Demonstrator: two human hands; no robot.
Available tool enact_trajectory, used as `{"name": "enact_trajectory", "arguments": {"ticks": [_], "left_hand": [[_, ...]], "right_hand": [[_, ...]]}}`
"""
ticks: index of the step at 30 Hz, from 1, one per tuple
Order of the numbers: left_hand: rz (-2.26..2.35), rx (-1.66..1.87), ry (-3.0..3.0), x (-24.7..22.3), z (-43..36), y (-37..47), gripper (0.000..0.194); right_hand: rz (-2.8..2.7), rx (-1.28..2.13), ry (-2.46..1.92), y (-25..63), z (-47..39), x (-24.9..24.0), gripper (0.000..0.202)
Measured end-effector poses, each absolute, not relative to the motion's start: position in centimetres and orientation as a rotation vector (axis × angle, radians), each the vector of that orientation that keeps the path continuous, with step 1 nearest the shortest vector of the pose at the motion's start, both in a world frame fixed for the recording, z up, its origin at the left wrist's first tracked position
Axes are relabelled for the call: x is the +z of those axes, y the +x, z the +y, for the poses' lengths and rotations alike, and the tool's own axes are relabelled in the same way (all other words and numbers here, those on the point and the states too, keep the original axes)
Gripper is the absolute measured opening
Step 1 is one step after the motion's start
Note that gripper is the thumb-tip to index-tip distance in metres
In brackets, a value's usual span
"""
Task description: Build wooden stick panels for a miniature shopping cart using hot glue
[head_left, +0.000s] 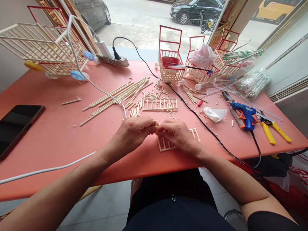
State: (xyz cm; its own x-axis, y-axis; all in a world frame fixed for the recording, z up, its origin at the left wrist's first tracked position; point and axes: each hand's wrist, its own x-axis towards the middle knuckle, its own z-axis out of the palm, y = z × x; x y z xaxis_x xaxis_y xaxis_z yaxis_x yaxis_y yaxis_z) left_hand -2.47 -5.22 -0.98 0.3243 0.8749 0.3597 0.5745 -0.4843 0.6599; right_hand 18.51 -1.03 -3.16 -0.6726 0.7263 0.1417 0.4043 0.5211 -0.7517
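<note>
As left hand (132, 134), angled inward, pinches a short stick (155, 123) | right hand (179, 134) meets it palm-down, grip unclear

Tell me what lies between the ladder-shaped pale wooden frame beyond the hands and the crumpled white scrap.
In the head view, a thin black cable crosses the orange tabletop; a small red cylinder and pale crumbs lie near the scrap.

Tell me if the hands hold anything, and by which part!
The left hand and right hand seem to pinch a wooden stick below its visible end; the rest is hidden.
</note>
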Motion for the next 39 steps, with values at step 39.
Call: {"name": "enact_trajectory", "arguments": {"ticks": [39], "left_hand": [[1.329, 1.036, 2.299, -2.1, -5.9, -2.4, 0.019]], "right_hand": [[-2.297, 0.954, -0.862, 18.5, -1.1, -3.2, 0.012]]}}
